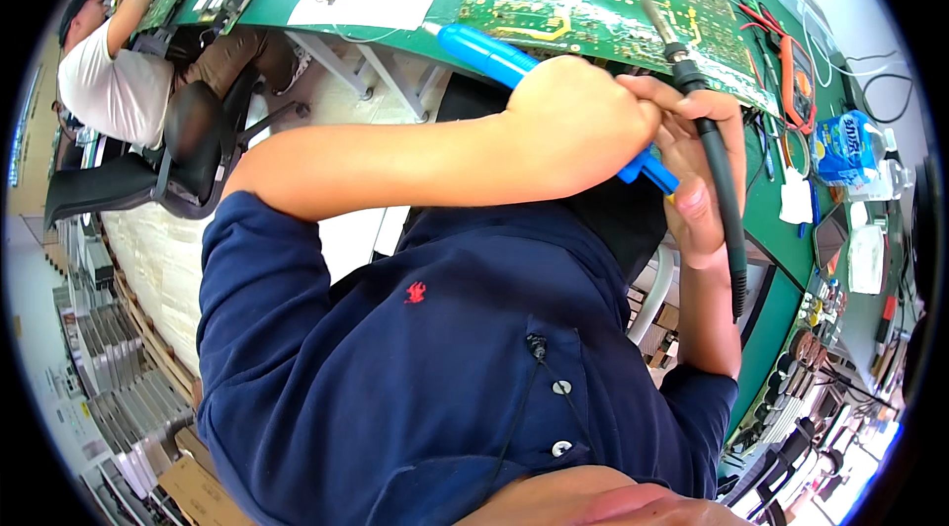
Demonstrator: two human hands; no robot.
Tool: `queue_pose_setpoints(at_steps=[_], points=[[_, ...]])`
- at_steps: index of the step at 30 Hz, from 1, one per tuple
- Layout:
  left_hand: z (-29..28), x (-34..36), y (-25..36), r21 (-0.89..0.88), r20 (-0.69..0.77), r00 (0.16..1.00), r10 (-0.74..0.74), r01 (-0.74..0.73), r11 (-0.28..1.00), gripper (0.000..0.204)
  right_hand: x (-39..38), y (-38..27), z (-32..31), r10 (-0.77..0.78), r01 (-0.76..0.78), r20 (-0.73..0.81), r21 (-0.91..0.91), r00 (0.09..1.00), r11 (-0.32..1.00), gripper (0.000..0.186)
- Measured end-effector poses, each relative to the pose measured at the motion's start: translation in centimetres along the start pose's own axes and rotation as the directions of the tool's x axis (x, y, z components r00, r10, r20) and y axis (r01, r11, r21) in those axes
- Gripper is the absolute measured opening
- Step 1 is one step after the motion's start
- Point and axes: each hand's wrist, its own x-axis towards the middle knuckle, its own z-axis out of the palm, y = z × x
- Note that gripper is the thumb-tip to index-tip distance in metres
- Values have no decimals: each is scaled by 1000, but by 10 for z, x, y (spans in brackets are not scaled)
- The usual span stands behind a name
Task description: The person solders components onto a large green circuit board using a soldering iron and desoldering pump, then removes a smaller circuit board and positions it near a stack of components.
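My left hand (583,126) is closed around a blue solder sucker (487,53). Its pale nozzle points up and left, over the near edge of a large green circuit board (583,2). The sucker's rear end comes out below my left fist and reaches the palm of my right hand (700,145). In that right hand a soldering iron (725,185) with a black handle is held between fingers and thumb. Its metal tip points up over the board, and its lower end runs down beside my forearm. My two hands meet at the fingers.
On the green bench (771,219) at right lie an orange multimeter (797,81), a blue packet (843,148) and a clear bottle (895,178). A white sheet (395,7) lies left of the board. Farther left, another person (119,81) sits on a black chair (193,145).
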Motion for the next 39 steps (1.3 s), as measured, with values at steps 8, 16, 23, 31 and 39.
queue_pose_setpoints(at_steps=[8,16,23,31,39], points=[[8,6,3,-28,59,998,-6,8,1000,17,-2,9,0,-44,40,-56,-63,997,997,66],[15,19,8,-79,48,999,20,-16,997,10,2,11,-2,-105,85,-141,-142,984,986,66],[12,16,5,-114,26,998,56,-53,992,18,1,-8,3,-18,-2,-156,-129,988,992,73],[7,-8,-26,-127,-184,981,-56,33,991,19,-8,-53,-23,20,-40,-79,-251,997,967,63],[-13,-37,-70,-148,-212,929,-302,275,950,22,14,-76,-94,-159,0,-237,-558,958,830,77]])
